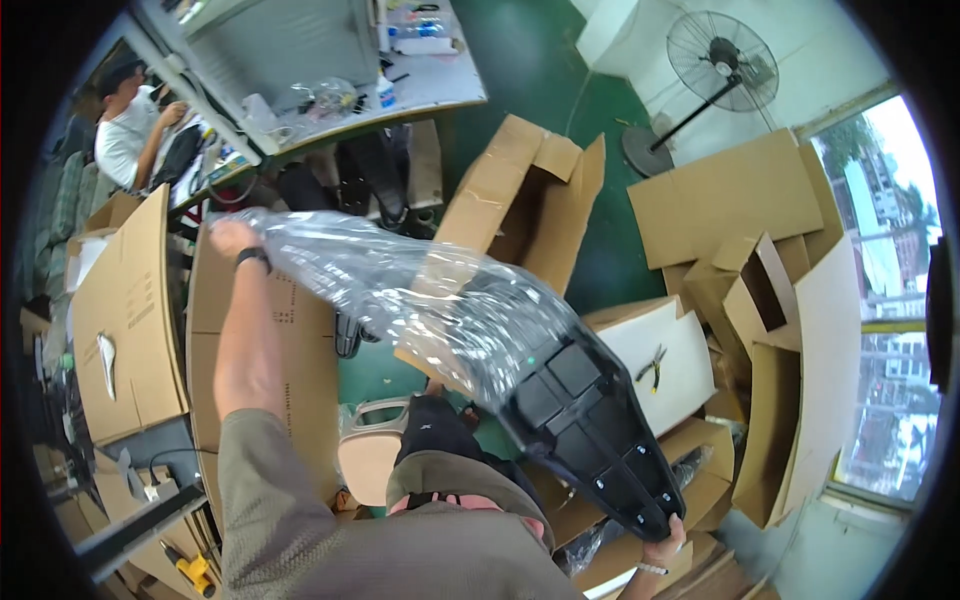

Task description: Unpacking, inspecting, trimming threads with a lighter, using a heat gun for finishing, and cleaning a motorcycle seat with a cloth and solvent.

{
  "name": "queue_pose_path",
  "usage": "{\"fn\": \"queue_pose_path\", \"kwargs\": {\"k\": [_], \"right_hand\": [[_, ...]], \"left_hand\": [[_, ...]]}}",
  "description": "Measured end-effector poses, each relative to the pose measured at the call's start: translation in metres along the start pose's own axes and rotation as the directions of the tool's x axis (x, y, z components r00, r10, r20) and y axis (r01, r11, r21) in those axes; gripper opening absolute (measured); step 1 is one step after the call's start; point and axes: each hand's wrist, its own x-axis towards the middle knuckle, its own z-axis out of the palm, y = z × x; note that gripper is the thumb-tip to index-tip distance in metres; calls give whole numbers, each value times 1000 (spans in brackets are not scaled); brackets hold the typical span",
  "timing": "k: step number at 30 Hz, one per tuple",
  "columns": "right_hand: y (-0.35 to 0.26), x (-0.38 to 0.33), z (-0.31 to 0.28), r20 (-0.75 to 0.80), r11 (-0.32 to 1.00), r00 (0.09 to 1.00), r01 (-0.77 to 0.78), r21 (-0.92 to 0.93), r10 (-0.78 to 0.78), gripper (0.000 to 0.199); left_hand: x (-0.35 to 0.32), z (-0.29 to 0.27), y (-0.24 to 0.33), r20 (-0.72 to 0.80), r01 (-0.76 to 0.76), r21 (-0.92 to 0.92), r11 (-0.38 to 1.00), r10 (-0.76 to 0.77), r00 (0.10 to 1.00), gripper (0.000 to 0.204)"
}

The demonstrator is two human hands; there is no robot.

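Observation:
A long black molded panel (590, 430) slants down to the right in front of me, with ribbed recesses and a few shiny fasteners on the face I see. My right hand (665, 545) grips its lower right end. Over the panel's upper part lies a clear plastic bag (400, 280), stretched out to the far left. There my left hand (235, 237) is closed on the bag's gathered end. The lower half of the panel is outside the bag. Fingers of the right hand are partly hidden behind the panel.
An open cardboard box (530, 200) stands beyond the bag. Pliers (652, 370) lie on a white-topped box at the right, beside more cartons (770, 380). A pedestal fan (722, 60), a workbench (430, 85), a stool (370, 465) and a seated person (130, 135) surround me.

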Motion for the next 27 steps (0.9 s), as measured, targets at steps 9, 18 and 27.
{"fn": "queue_pose_path", "kwargs": {"k": [9,18,27], "right_hand": [[-17,25,58,-60,997,997,53,57,-50,48],[22,37,99,61,954,994,-104,281,91,33],[114,62,61,126,970,983,-157,186,135,61]], "left_hand": [[-156,17,-83,210,-12,-140,990,42,977,38],[-372,105,42,991,172,-122,978,112,69,68],[-322,-49,213,989,875,91,475,60,-136,31]]}}
